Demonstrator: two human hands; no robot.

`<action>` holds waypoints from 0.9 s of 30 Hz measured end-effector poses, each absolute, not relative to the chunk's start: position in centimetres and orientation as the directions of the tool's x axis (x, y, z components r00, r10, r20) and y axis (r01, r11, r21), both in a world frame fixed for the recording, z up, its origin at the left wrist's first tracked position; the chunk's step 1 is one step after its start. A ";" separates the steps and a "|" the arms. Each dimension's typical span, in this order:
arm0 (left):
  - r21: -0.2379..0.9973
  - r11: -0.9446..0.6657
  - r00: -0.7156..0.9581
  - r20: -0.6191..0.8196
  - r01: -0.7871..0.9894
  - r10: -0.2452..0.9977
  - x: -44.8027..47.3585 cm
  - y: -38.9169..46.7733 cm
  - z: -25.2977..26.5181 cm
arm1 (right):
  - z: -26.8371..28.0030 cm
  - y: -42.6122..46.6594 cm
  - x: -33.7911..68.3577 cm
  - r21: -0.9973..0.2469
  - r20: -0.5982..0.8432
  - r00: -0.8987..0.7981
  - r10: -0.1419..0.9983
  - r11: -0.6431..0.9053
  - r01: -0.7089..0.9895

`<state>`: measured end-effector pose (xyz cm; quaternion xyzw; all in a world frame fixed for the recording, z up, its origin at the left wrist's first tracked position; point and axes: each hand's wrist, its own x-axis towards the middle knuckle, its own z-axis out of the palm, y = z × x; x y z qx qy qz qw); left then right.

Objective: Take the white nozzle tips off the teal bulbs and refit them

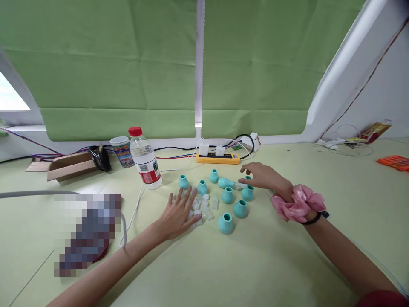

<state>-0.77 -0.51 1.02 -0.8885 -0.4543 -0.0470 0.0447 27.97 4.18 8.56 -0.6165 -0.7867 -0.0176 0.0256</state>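
My left hand (pixel 179 215) lies flat with fingers spread, palm down at the near left edge of a pile of clear plastic pieces (pixel 207 212), covering part of it. Over the far right of the group my right hand (pixel 260 175) is curved, thumb and fingers apart. Close below its thumb lies a teal rubber bulb (pixel 225 183) on its side, with a clear tube (pixel 240 185) at its end. Several open-necked teal bulbs stand upright around, including a near one (pixel 225 224) and a far one (pixel 214 176). Another teal bulb is partly hidden by my right fingers.
Behind the bulbs sits a yellow power strip (pixel 217 158) with white plugs and cables. A red-capped water bottle (pixel 146 164), a printed tub (pixel 122 152) and a cardboard box (pixel 73 165) stand at left. An orange object (pixel 394 162) lies far right. A grey cable (pixel 124 228) crosses near my left forearm.
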 end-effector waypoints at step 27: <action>-0.151 -0.591 0.600 0.016 0.792 0.800 -1.1 -1.0 2.5 | 9.8 -0.7 21.9 -0.556 0.447 -0.304 0.841 0.528 0.642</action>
